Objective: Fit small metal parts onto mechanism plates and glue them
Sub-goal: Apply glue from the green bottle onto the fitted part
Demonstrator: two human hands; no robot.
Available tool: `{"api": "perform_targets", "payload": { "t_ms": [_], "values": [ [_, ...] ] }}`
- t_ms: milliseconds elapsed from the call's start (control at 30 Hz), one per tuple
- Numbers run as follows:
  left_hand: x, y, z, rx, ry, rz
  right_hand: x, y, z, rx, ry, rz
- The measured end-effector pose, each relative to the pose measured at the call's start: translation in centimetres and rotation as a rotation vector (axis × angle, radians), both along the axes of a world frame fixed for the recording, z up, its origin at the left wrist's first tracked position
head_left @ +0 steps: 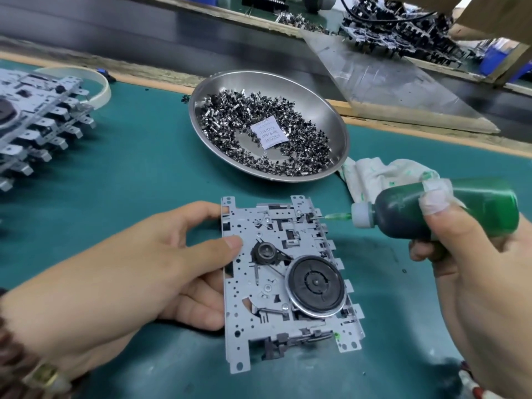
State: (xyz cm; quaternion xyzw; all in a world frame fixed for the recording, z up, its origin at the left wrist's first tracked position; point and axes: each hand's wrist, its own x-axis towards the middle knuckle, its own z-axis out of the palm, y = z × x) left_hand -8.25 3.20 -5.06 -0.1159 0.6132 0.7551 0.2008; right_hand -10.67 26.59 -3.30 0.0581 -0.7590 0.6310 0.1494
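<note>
A grey mechanism plate (250, 286) with a black flywheel and a small pulley is held above the green mat. My left hand (149, 272) grips its left edge, thumb on top and fingers underneath. My right hand (472, 272) holds a green glue bottle (449, 208) sideways. Its thin green nozzle (336, 216) touches a small part at the plate's upper right corner. A spot of green glue (335, 336) shows at the plate's lower right. A steel dish (322, 105) behind the plate holds many small metal parts and a white paper packet.
A stack of several mechanism plates (37, 125) lies at the left on the green mat (138, 174). A glue-stained white rag (380, 174) lies right of the dish. A dark conveyor belt (115, 33) runs behind the wooden table edge, and black assemblies are piled at the far right.
</note>
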Motion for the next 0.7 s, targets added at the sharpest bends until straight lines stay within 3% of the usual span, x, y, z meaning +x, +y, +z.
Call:
{"api": "perform_targets", "payload": {
  "t_ms": [700],
  "values": [
    [0.03, 0.26, 0.45, 0.001, 0.005, 0.005, 0.08, 0.01, -0.03, 0.003, 0.007, 0.004]
  ]
}}
